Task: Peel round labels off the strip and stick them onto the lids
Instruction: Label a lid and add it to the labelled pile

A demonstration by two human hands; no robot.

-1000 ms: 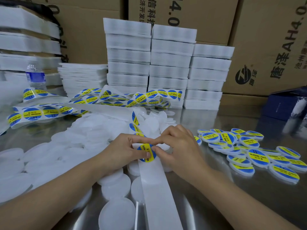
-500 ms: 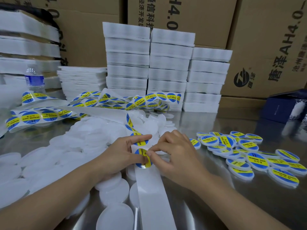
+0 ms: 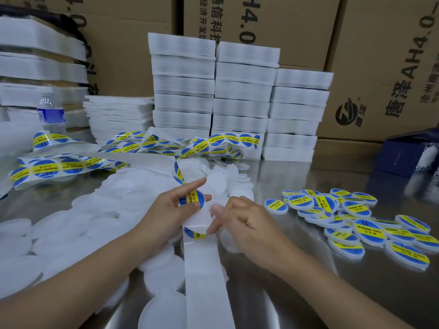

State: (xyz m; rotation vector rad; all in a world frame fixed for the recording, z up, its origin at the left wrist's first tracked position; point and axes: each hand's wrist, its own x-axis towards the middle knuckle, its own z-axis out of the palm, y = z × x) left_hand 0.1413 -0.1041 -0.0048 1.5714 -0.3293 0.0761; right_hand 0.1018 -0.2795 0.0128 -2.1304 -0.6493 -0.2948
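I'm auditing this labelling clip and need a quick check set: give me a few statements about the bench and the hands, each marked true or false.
1. The labelled lids lie to the right of both hands. True.
2. The water bottle stands among the labelled lids. False: it stands at the far left, away from them.
3. The left hand holds the label strip. True.
4. The right hand is open and touches nothing. False: its fingertips pinch a half-peeled label on the strip.
5. Plain white lids lie piled on the left. True.
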